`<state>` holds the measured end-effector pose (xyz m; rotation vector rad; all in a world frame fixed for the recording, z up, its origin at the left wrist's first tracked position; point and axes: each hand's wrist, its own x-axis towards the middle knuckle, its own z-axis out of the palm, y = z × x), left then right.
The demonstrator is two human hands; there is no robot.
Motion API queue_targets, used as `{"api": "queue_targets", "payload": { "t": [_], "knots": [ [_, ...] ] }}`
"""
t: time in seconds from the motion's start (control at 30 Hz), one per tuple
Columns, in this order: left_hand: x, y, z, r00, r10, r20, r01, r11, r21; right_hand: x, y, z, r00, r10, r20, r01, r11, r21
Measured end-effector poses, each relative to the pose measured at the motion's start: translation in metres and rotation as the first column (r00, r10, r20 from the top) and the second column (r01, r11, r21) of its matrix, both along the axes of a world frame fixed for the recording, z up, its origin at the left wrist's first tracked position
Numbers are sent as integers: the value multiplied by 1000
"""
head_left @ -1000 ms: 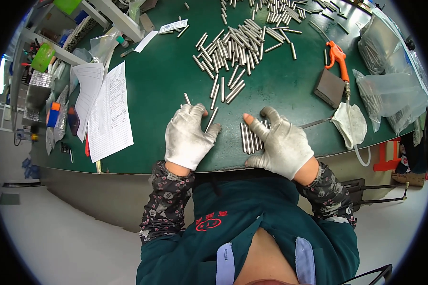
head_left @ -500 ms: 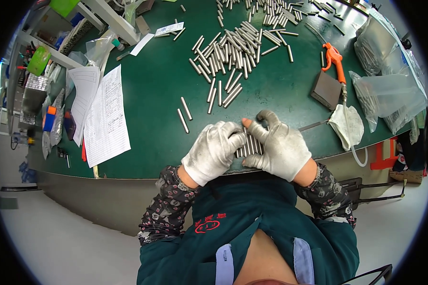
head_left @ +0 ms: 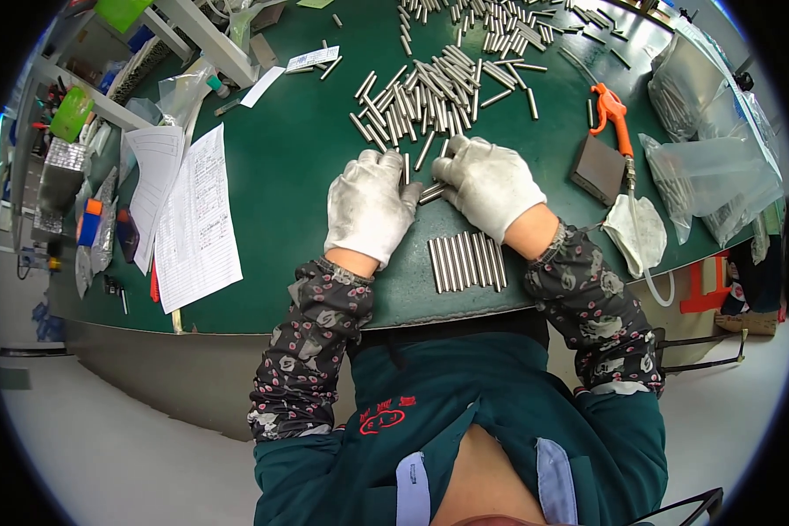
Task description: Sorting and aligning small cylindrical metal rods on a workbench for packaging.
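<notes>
Both my hands wear white gloves and rest on the green table just below a loose pile of metal pins (head_left: pixel 434 92). My left hand (head_left: pixel 368 206) is curled palm down, its fingertips over pins at the pile's near edge; a pin (head_left: pixel 406 168) shows beside its thumb. What lies under that palm is hidden. My right hand (head_left: pixel 491 186) has its fingers bent down around a couple of slanted pins (head_left: pixel 431 193), which stick out toward the left thumb. Nearer me, several pins lie side by side in a neat row (head_left: pixel 467 262), with neither hand touching it.
Written paper sheets (head_left: pixel 197 219) lie at the left. On the right are a dark block (head_left: pixel 599 167), an orange air gun (head_left: pixel 614 114) with its hose, a white cloth (head_left: pixel 633 235) and clear bags of pins (head_left: pixel 706 180). The table's front edge (head_left: pixel 394 326) curves close to me.
Both hands have left the row of pins and moved away from me to the pile's near edge. The row is now uncovered. Two loose pins at the left are no longer visible.
</notes>
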<state>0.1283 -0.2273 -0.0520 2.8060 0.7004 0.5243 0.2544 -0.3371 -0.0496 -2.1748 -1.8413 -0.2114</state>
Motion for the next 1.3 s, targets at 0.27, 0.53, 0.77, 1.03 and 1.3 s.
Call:
{"api": "queue_targets", "payload": {
  "t": [0.27,0.53,0.77,1.03,1.3],
  "knots": [
    [-4,-5,4,987,80,-140,-77,997,26,1,-47,14,964,-260,-50,244,947,-210],
    [-49,-40,13,983,-49,-177,33,995,-95,-22,-101,18,902,-351,-253,281,920,-274],
    [-72,-36,10,992,-128,-18,119,960,-254,-25,-99,12,900,-368,-234,318,921,-225],
    [-73,-25,29,895,-298,-332,171,916,-362,-6,-107,15,976,-194,-96,190,981,-50],
    [-61,-11,10,898,-410,-160,351,886,-302,-4,-104,7,985,117,-127,-123,992,-40]
  ]
}}
